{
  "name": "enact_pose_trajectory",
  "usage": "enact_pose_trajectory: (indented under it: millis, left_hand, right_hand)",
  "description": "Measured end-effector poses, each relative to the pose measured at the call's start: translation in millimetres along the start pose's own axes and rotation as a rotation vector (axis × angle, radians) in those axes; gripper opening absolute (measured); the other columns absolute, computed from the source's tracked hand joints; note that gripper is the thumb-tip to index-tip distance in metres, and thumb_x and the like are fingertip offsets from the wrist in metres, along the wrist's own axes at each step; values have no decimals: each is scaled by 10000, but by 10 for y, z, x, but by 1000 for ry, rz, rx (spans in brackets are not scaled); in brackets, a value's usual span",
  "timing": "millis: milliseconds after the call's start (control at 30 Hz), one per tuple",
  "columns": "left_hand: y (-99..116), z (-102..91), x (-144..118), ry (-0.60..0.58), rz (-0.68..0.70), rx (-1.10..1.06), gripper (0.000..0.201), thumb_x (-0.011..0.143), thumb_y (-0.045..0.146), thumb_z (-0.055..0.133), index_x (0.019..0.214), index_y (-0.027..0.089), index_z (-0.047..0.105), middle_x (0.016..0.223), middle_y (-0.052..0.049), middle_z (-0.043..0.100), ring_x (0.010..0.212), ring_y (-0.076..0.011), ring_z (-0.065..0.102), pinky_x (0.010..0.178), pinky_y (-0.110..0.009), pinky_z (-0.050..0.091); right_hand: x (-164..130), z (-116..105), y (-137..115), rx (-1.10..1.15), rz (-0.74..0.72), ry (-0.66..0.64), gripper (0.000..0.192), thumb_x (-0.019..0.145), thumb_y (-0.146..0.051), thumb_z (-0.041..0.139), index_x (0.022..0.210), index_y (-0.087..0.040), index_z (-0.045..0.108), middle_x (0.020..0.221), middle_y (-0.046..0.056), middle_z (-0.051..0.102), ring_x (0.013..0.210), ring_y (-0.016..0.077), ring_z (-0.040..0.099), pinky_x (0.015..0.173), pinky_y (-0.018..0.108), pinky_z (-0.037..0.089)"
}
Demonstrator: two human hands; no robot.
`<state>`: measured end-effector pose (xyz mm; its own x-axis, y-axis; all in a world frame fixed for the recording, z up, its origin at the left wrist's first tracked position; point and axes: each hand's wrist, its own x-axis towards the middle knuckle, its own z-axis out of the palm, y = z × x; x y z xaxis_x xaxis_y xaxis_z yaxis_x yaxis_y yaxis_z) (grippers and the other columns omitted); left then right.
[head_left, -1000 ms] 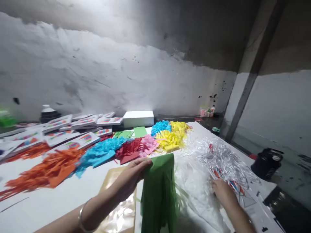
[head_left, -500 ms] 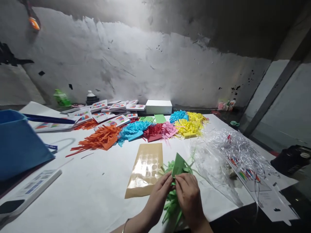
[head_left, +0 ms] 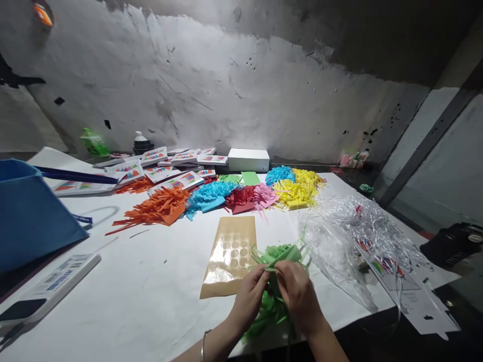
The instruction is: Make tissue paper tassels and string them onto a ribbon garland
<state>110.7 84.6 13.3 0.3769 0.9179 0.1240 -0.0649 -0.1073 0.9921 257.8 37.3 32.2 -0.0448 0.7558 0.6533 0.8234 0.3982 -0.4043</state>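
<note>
Both my hands hold one piece of green fringed paper (head_left: pixel 279 254) just above the near edge of the white table (head_left: pixel 124 281). My left hand (head_left: pixel 249 296) pinches its left side and my right hand (head_left: pixel 296 294) pinches its right side. The uncut strip lies nearly flat between my fingers, while the cut fringe hangs down below my hands. A tan sheet of round stickers (head_left: pixel 230 256) lies right beside my left hand.
Piles of cut paper sit across the table's middle: orange (head_left: pixel 158 211), blue (head_left: pixel 207 193), red (head_left: pixel 241 197), yellow (head_left: pixel 296 191). Clear plastic bags (head_left: pixel 350 236) lie at right, a blue bag (head_left: pixel 30 211) at left, a white box (head_left: pixel 248 159) and printed cards (head_left: pixel 166 168) at the back.
My right hand left the plastic bags and joined my left on the green paper. The paper went from hanging to upright to nearly flat, and the view dropped toward the table.
</note>
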Motion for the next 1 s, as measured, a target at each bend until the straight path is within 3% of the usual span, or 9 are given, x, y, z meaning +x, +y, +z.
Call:
enact_pose_trajectory:
  millis: [167, 300, 367, 500, 600, 700, 767, 900, 1000]
  left_hand:
    - [-33, 45, 21, 16, -34, -48, 355, 919, 487, 568, 992, 175, 720, 987, -79, 701, 961, -251, 611, 860, -347, 495]
    - [-35, 81, 13, 12, -45, -64, 361, 919, 491, 559, 1030, 180, 705, 1027, -85, 696, 950, -250, 620, 811, -342, 517]
    - [-40, 89, 9, 8, -14, -41, 324, 921, 460, 570, 1033, 187, 703, 1034, -81, 695, 977, -250, 622, 872, -358, 505]
    - [-50, 69, 27, -15, 55, 31, 277, 927, 401, 583, 1085, 197, 682, 1076, -83, 699, 1065, -263, 620, 973, -387, 469]
    - [-37, 34, 66, -45, 124, 142, 271, 952, 395, 547, 1081, 195, 675, 1051, -82, 704, 1022, -254, 642, 912, -365, 498]
    - [-2, -2, 112, -64, 192, 247, 254, 972, 372, 508, 974, 192, 688, 926, -61, 697, 901, -230, 654, 815, -332, 510]
    - [23, -19, 138, -64, 233, 305, 247, 977, 330, 487, 925, 191, 684, 883, -55, 685, 858, -221, 645, 784, -324, 505]
    - [29, -28, 174, -78, 322, 411, 185, 944, 226, 500, 860, 203, 663, 844, -42, 668, 816, -205, 628, 762, -309, 502]
    - [-39, -22, 186, -59, 385, 486, 130, 890, 157, 540, 893, 209, 658, 855, -41, 655, 809, -208, 622, 740, -314, 510]
  right_hand:
    - [-146, 142, -78, -162, -53, 84, 183, 924, -158, 549, 1064, -165, 667, 1110, 154, 661, 995, 300, 586, 940, 544, 413]
    - [-177, 214, -85, -155, 19, 185, 186, 933, -91, 533, 1021, -183, 667, 1048, 98, 688, 981, 243, 602, 1013, 518, 373]
    - [-164, 215, -67, -97, 63, 192, 193, 932, -71, 518, 939, -200, 661, 960, 54, 688, 925, 206, 614, 1020, 497, 377]
    - [-105, 166, -19, 7, 181, 158, 163, 876, -76, 571, 778, -202, 600, 861, 24, 658, 865, 186, 629, 891, 394, 482]
    - [-31, 97, 12, 86, 249, 96, 217, 838, -64, 582, 686, -206, 521, 828, 13, 656, 815, 156, 657, 718, 259, 528]
    - [68, -4, 41, 140, 234, -5, 233, 859, -94, 572, 664, -212, 522, 783, -16, 667, 745, 118, 674, 663, 190, 528]
    - [132, -71, 56, 124, 209, -45, 195, 878, -128, 562, 702, -214, 551, 774, -15, 668, 737, 126, 670, 670, 202, 523]
    - [221, -121, 87, -20, 144, -48, 147, 919, -165, 474, 851, -204, 599, 945, 76, 691, 942, 234, 642, 872, 374, 472]
    - [254, -83, 135, -113, 128, -79, 187, 930, -154, 417, 888, -199, 595, 836, 81, 692, 817, 246, 658, 767, 354, 463]
